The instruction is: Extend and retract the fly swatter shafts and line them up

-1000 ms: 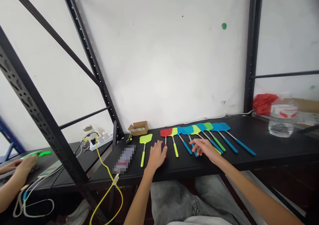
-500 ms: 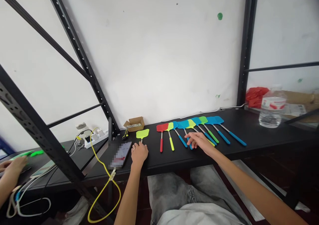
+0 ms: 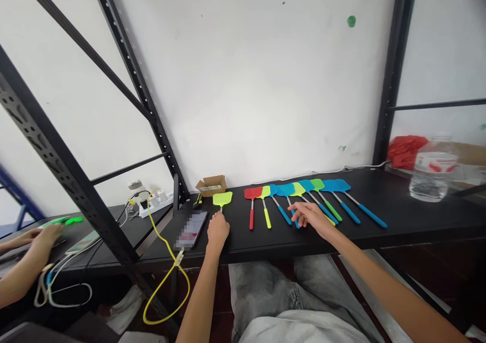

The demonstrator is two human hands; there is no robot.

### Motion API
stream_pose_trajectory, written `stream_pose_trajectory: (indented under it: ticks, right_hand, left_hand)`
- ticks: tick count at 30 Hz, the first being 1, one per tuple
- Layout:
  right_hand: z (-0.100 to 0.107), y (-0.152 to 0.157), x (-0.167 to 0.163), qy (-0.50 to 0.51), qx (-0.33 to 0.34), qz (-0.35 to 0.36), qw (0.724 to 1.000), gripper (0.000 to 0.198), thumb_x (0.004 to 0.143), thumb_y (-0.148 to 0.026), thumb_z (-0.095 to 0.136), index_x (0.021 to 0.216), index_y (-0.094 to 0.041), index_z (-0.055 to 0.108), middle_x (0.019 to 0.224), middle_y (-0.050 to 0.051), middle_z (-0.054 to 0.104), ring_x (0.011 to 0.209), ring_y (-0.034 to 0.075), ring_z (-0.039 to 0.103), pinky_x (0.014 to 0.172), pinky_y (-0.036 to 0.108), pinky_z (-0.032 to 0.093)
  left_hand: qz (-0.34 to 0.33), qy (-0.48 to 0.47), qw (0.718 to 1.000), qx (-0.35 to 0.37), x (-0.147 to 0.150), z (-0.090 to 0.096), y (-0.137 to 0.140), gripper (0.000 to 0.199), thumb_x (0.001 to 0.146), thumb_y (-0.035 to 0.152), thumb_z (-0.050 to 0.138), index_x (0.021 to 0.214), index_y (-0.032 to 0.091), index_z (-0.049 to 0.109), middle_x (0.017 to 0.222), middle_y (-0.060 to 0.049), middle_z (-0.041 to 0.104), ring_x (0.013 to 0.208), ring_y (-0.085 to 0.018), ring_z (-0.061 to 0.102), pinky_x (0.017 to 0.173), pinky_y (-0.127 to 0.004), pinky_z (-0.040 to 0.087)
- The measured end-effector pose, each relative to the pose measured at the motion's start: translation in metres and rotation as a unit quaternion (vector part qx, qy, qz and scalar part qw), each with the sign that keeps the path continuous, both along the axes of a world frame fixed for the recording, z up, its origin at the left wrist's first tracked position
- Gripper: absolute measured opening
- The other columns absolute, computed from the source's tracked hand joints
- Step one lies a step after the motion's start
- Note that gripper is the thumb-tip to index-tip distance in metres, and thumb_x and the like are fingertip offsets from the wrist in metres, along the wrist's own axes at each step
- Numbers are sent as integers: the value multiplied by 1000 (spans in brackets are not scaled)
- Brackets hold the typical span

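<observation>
My left hand (image 3: 218, 229) is closed round the handle of a yellow-green fly swatter (image 3: 222, 198); its head points to the wall and the handle is hidden under my fingers. My right hand (image 3: 308, 216), fingers loosely apart, hovers over the handles of a fanned row of swatters and covers part of some. From the left, the row holds a red swatter (image 3: 251, 206), a yellow one (image 3: 267, 214) and several blue ones, among them the far-right blue swatter (image 3: 368, 214). A green swatter (image 3: 329, 206) lies between blue ones. The heads overlap.
Left of my left hand lie a phone (image 3: 193, 229) on a yellow cable (image 3: 161, 234), a cutter knife (image 3: 198, 200) and a small cardboard box (image 3: 211, 186). A water bottle (image 3: 433, 173) stands at the right. Another person's hands (image 3: 43, 236) work at far left, beyond the black rack post (image 3: 72, 165).
My left hand's fingers, more spread before, have closed round the yellow-green swatter's handle. My right hand stays over the row. The whole view has shifted slightly.
</observation>
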State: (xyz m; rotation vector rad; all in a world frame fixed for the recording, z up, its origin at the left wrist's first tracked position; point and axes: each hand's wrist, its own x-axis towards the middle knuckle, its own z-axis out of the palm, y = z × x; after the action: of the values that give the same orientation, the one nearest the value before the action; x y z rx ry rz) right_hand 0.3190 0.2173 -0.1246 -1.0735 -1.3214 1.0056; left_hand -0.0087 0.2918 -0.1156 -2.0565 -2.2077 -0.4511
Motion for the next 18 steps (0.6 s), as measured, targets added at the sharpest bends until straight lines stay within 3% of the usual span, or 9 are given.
stream_pose_trajectory:
  ticks: [5, 18]
  right_hand:
    - [1, -2, 0, 2, 0, 5, 1000, 53, 86, -65, 52, 96, -15, 70, 74, 9, 71, 49, 13, 57, 46, 25, 37]
    - [3, -3, 0, 2, -3, 5, 1000, 52, 87, -63, 52, 96, -15, 69, 74, 8, 71, 49, 13, 57, 46, 25, 37]
  left_hand:
    - [-12, -25, 999, 16, 4, 8, -6, 38, 90, 7, 33, 122, 10, 53, 113, -20, 64, 105, -29, 64, 82, -35, 48]
    - [-127, -107, 980, 107, 31, 41, -30, 49, 96, 16, 30, 144, 12, 41, 124, -20, 63, 114, -29, 60, 91, -37, 46]
